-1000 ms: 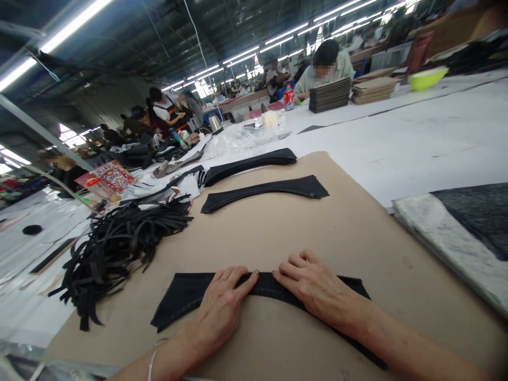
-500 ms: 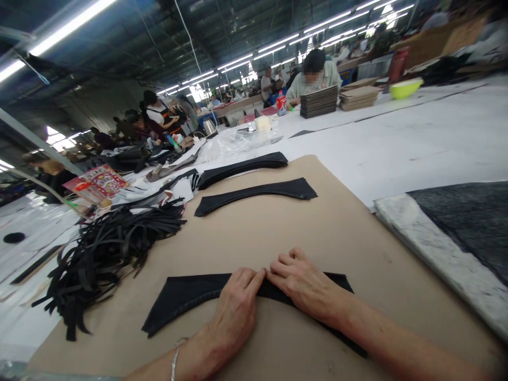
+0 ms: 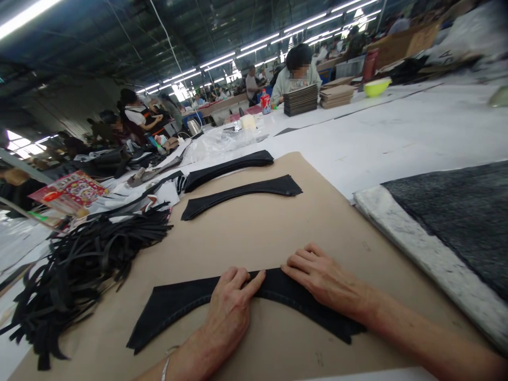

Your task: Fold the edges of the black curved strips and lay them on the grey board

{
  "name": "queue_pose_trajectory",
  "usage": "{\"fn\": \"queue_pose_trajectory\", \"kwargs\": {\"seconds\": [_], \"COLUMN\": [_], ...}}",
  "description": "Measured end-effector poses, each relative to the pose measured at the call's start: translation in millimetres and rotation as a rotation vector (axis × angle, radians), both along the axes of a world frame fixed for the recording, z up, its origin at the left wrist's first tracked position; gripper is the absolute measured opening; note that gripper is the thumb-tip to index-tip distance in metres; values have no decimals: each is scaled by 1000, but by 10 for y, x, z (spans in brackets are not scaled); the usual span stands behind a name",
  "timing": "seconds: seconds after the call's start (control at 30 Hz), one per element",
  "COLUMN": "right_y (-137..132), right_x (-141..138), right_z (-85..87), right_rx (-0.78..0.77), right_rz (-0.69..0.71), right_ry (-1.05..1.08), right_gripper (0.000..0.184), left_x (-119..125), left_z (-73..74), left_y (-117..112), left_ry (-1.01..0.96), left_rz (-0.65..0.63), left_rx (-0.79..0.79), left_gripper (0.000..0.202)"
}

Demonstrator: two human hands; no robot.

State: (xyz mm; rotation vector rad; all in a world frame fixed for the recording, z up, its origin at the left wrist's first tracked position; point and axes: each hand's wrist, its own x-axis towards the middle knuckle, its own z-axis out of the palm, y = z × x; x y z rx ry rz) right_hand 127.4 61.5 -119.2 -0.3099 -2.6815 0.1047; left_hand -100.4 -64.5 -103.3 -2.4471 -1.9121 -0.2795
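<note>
A curved black fabric-like piece [image 3: 178, 304] with a stitched-looking lower edge lies on brown paper in front of me. My left hand [image 3: 232, 304] is on its middle, fingers bent over the upper edge and one digit stretched to the right. To the right, my right hand [image 3: 317, 275] has closed fingers along the same upper edge, their tips bent down onto the piece. A stretch of black material shows between the two hands. The undersides of both hands are hidden. Farther back lie a similar curved stack [image 3: 242, 193] and another stack [image 3: 230, 168].
Brown paper [image 3: 238, 238] covers the table before me. A heap of black strips [image 3: 91, 254] lies left. On the right sits a pale slab [image 3: 381, 211] with dark cloth [image 3: 452, 211]. Beyond are dark stacked panels [image 3: 301, 99], a yellow-green bowl [image 3: 377, 87] and a seated person [image 3: 296, 74].
My hands have moved apart: the right one has slid rightward along the upper edge, while the left stays near the middle. The view has shifted, carrying the surroundings leftward.
</note>
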Motion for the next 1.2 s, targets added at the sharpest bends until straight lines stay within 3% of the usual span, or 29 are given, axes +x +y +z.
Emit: {"fn": "queue_pose_trajectory", "kwargs": {"seconds": [0.23, 0.5, 0.8, 1.2], "right_y": [30, 24, 51, -45], "right_x": [194, 218, 393, 700], "right_z": [-22, -10, 6, -28], "right_rx": [-17, 69, 61, -119], "right_rz": [-31, -38, -73, -227], "right_ry": [-10, 7, -54, -9], "right_gripper": [21, 18, 20, 57], "left_x": [20, 80, 277, 487], "left_z": [25, 49, 128, 166], "left_y": [10, 74, 206, 279], "left_ry": [80, 77, 251, 371], "left_rz": [-8, -124, -74, -76], "left_rx": [19, 7, -92, -145], "left_gripper": [53, 42, 62, 71]}}
